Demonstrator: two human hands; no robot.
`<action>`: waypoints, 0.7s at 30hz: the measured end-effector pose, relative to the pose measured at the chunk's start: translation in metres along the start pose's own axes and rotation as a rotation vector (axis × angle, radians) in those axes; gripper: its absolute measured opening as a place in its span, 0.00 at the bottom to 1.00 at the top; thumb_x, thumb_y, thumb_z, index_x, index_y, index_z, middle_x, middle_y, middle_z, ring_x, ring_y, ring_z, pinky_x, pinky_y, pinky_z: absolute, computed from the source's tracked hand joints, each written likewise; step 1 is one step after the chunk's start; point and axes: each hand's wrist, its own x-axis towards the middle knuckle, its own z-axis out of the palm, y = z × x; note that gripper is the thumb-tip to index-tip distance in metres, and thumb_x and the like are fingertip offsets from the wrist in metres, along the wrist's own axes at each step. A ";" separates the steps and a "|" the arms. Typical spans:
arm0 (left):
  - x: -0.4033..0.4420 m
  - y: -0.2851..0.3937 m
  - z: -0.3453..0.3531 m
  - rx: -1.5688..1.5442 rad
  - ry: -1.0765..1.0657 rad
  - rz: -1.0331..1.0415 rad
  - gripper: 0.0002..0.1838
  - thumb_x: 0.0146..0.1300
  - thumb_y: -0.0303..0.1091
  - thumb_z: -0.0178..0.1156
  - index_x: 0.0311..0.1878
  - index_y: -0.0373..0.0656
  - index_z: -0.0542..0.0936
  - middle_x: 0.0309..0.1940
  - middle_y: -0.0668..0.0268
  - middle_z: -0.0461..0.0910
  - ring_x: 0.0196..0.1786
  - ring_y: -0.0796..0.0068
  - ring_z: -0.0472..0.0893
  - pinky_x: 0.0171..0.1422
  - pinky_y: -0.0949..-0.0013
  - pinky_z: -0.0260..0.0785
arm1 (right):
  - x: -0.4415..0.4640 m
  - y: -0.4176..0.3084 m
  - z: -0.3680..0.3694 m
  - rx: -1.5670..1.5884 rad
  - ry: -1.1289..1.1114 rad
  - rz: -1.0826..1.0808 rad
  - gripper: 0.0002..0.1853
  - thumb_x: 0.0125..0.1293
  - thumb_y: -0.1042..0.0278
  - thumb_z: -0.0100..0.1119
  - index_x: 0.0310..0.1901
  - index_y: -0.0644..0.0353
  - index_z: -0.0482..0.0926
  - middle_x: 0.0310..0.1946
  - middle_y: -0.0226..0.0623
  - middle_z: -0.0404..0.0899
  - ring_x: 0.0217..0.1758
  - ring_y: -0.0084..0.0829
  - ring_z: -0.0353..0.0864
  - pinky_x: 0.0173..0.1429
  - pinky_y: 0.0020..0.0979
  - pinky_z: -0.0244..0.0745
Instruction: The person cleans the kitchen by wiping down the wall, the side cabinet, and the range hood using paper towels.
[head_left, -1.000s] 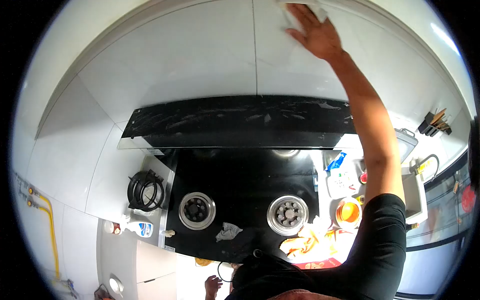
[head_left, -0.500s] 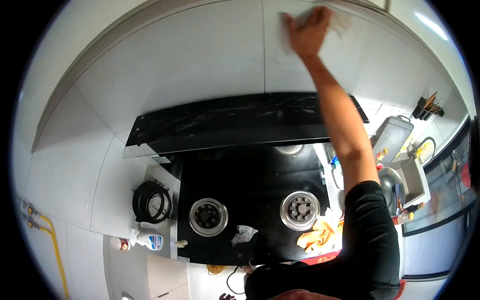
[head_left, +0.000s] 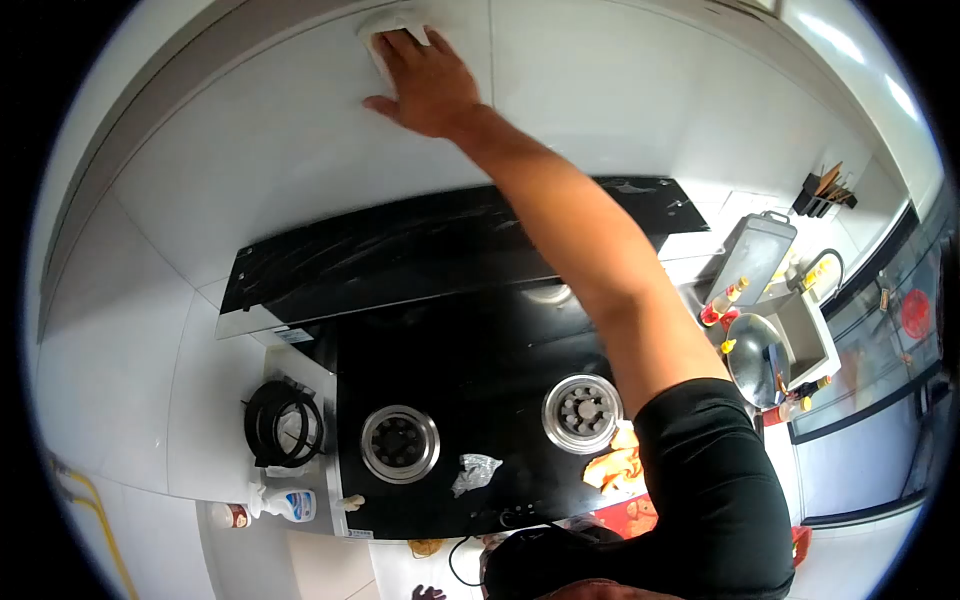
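Note:
My right hand [head_left: 428, 85] reaches up to the pale wall tiles [head_left: 580, 90]. Its fingers press a white wipe [head_left: 392, 22] flat against the tile; whether it is cloth or paper I cannot make out. Below the arm runs a black marbled panel [head_left: 380, 245], and under that lies the black gas hob [head_left: 440, 360] with two visible burners. At the bottom edge a dark shape like fingertips [head_left: 428, 593] shows, perhaps my left hand; its grip cannot be made out.
A crumpled grey-white piece [head_left: 476, 474] and an orange cloth [head_left: 612, 470] lie on the hob. Black pan supports [head_left: 283, 424], a spray bottle [head_left: 290, 504] and a jar [head_left: 230, 515] stand left. Right are bottles, a glass lid [head_left: 758, 358] and the sink [head_left: 815, 350].
My right hand has swept left across the wall with the white wipe, past the vertical tile joint. The view has shifted slightly.

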 end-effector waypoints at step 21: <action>0.034 -0.038 0.052 0.379 0.734 -0.390 0.28 0.67 0.62 0.52 0.41 0.43 0.82 0.58 0.42 0.79 0.57 0.35 0.77 0.61 0.32 0.69 | -0.122 0.234 -0.124 -0.322 0.125 0.250 0.34 0.70 0.48 0.61 0.71 0.57 0.69 0.70 0.43 0.71 0.73 0.43 0.68 0.76 0.40 0.63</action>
